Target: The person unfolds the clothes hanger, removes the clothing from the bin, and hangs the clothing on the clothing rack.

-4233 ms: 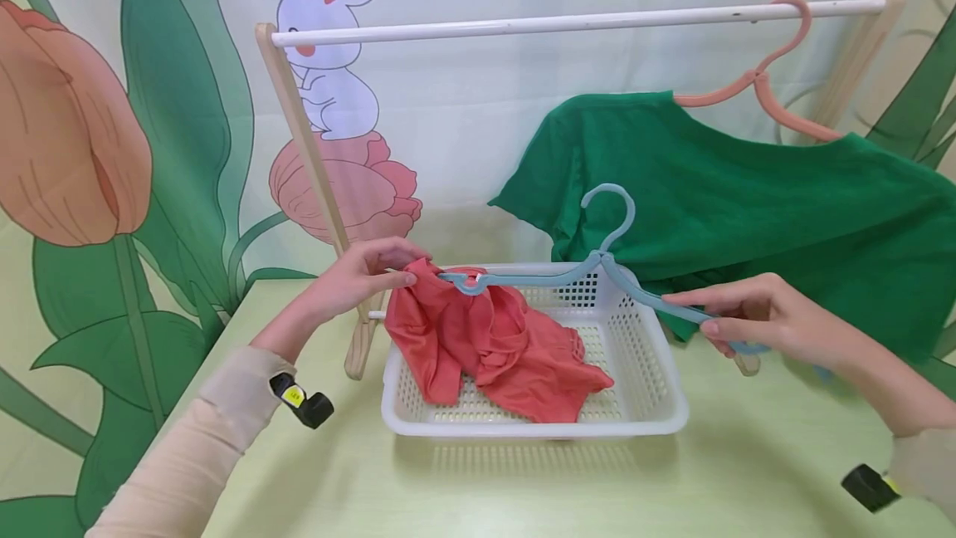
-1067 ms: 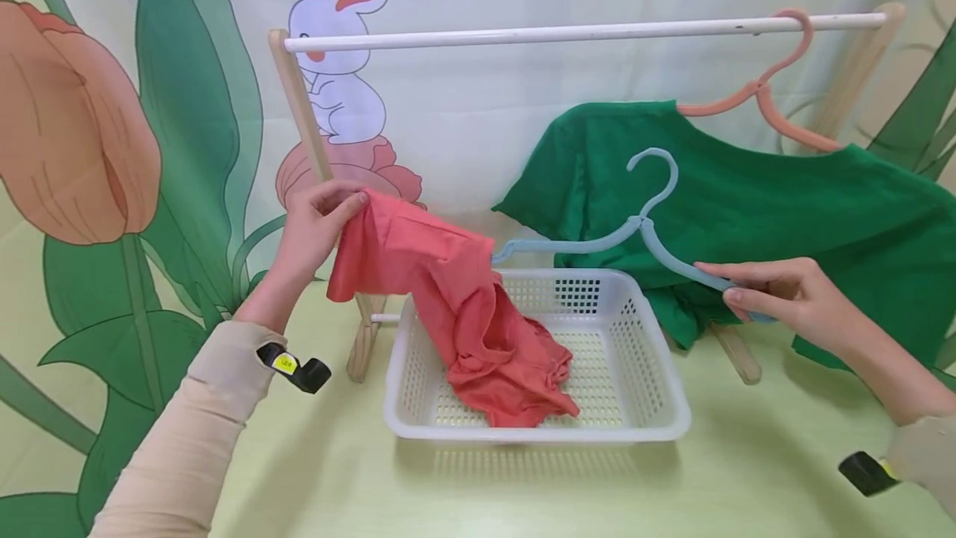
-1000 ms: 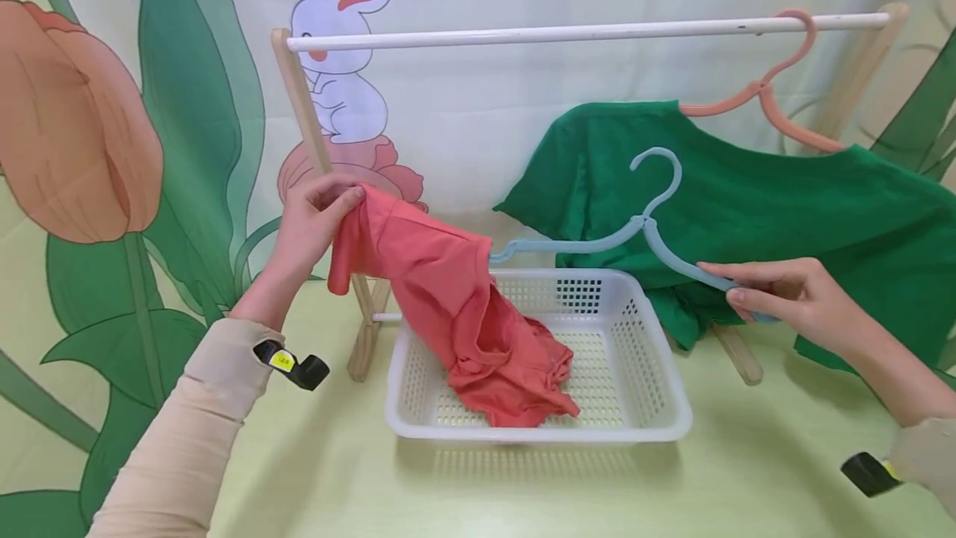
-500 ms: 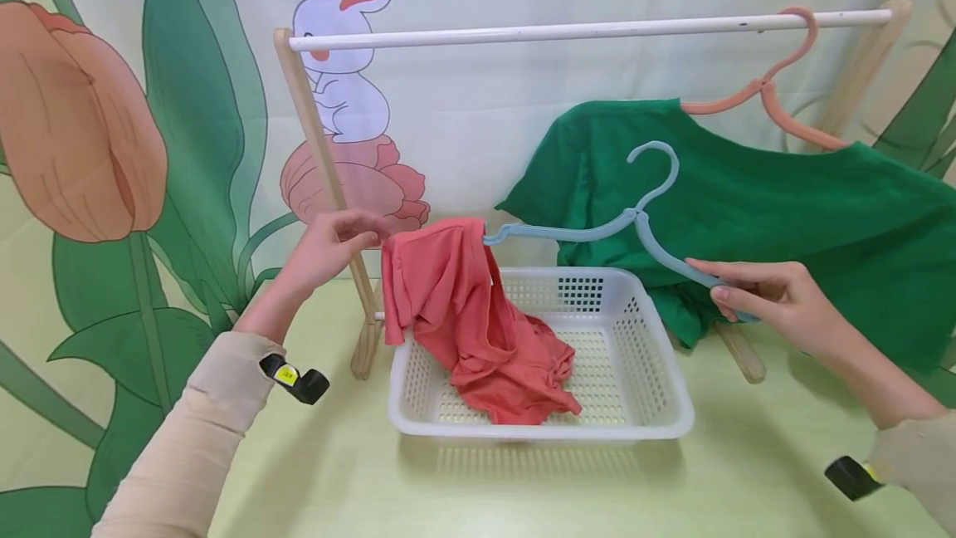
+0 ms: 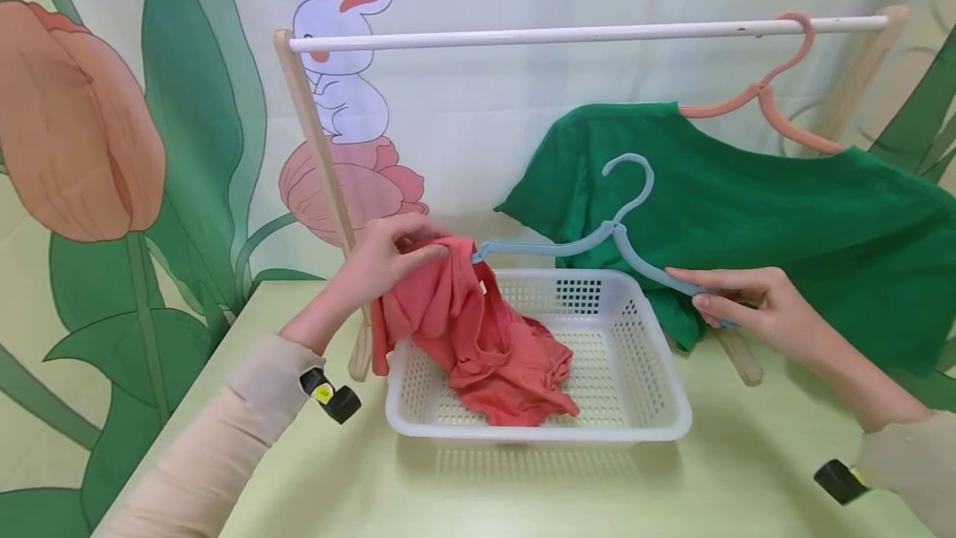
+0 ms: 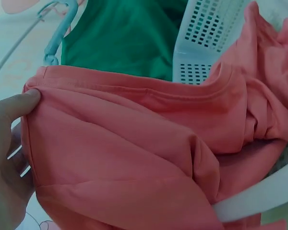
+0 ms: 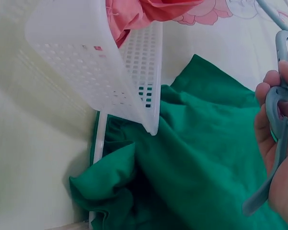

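Observation:
My left hand (image 5: pixel 396 260) pinches a coral-red shirt (image 5: pixel 493 355) by its upper edge, thumb in front and fingers behind in the left wrist view. The left arm of a light blue hanger (image 5: pixel 568 247) runs into the shirt's opening beside that hand, its tip hidden by the fabric. My right hand (image 5: pixel 739 301) holds the hanger's other arm between thumb and fingers, with the hook pointing up. In the right wrist view, the notched end of the hanger (image 7: pixel 278 120) passes across the palm. The shirt's lower part lies bunched in a white basket (image 5: pixel 538 432).
Behind the basket stands a rack with a white rail (image 5: pixel 523 36) and wooden legs (image 5: pixel 317 148). A green shirt (image 5: pixel 672 181) hangs at its right on a pink hanger (image 5: pixel 747 98), hanging down behind the right hand. All stands on a pale green table (image 5: pixel 523 496).
The hanger's left end, earlier lying over the shirt, is now inside its opening. Within the last half second the left hand moved right along the fabric, and the hanger shifted left and down.

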{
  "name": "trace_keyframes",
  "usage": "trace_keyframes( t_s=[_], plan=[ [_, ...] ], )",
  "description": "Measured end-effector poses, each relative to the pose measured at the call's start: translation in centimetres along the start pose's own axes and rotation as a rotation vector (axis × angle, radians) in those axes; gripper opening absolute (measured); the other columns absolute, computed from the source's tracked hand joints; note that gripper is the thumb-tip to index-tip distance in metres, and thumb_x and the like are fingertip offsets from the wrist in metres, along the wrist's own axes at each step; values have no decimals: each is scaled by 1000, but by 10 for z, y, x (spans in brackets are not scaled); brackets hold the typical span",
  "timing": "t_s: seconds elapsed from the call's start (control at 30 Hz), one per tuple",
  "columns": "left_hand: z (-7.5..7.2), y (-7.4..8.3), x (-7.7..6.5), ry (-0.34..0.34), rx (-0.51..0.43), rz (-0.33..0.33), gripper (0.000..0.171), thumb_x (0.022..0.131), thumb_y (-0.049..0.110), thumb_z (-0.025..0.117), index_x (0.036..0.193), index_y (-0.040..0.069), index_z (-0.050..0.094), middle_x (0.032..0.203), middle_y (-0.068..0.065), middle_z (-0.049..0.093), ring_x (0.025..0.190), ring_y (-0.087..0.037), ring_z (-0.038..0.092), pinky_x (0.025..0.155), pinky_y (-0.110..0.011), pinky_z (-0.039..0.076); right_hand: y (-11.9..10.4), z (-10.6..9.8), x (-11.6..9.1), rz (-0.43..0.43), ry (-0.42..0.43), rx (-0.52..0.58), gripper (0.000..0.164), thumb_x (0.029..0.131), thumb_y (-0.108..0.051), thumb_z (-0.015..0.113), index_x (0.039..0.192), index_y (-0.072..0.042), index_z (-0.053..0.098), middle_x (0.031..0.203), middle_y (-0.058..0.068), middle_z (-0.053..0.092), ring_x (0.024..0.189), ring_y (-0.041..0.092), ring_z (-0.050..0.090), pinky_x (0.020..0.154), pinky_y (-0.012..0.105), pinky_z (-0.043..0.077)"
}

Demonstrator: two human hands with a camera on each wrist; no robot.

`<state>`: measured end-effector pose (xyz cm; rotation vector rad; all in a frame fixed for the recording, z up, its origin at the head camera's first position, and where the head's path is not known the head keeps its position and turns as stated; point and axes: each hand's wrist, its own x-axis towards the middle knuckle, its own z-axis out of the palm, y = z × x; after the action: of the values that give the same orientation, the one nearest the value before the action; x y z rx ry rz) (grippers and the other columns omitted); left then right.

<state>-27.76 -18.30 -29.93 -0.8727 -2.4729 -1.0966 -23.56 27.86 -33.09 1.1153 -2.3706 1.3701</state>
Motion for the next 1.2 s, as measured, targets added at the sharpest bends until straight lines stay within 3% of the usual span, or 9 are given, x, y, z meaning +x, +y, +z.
trace_keyframes(
  t_s=[0.2,0.33,0.43,0.57,0.67,0.8,0.93,1.0,1.2],
  plan=[
    [1,3,0,-34,-47,-20,20,91,17,71,111,14,75,100,-3,75,86,-14,67,77,-21,57,-9,8,13,-20,-64,-68,42,90,13,58,131,3,61,76,-9,65,68,9,56,58,23,47],
    [1,6,2,-36,-45,-20,18,92,18,71,109,13,76,98,-3,75,83,-14,66,75,-21,56,-9,17,24,-76,-99,-61,43,90,13,59,132,2,61,107,-15,73,71,7,59,59,19,49],
    [0,7,4,-22,-39,-21,17,91,18,71,107,13,76,96,-3,75,80,-14,64,72,-21,55,-8,26,31,-88,-111,-71,43,91,10,60,132,-2,62,126,-19,67,72,5,59,59,17,48],
    [1,10,4,-3,-55,-22,16,91,19,72,106,16,76,94,-1,75,78,-14,63,69,-22,54,-7,41,38,-70,-119,-99,43,91,6,62,132,-7,64,124,-24,66,66,6,51,51,22,42],
    [5,14,5,-7,-89,-32,16,91,21,72,106,17,76,95,0,74,79,-15,63,68,-22,54,-8,55,45,-43,-135,-107,42,92,1,64,132,-10,64,118,-13,71,63,8,50,49,23,39],
    [12,19,8,-11,-128,-31,15,91,20,72,105,18,77,95,0,74,79,-15,62,67,-21,53,-10,76,53,12,-162,-100,41,93,-4,65,132,-15,65,95,-3,73,62,11,50,52,22,43],
    [15,21,12,-16,-159,-9,14,92,18,71,104,15,77,96,-2,75,81,-15,63,69,-21,53,-9,89,58,22,-167,-84,40,94,-6,64,133,-17,64,78,-6,65,57,11,48,53,23,44],
    [16,20,13,-24,-168,-6,15,92,18,70,106,15,77,98,-2,75,82,-14,63,70,-22,54,-10,93,60,20,-160,-72,40,94,-5,64,133,-16,64,80,-4,67,55,10,48,52,23,44],
    [7,20,10,-99,-105,-13,25,90,23,73,115,23,74,107,5,74,97,-8,67,88,-28,57,-10,90,60,46,-120,-87,40,94,-7,65,133,-17,64,116,6,72,59,9,51,50,22,43]
  ],
)
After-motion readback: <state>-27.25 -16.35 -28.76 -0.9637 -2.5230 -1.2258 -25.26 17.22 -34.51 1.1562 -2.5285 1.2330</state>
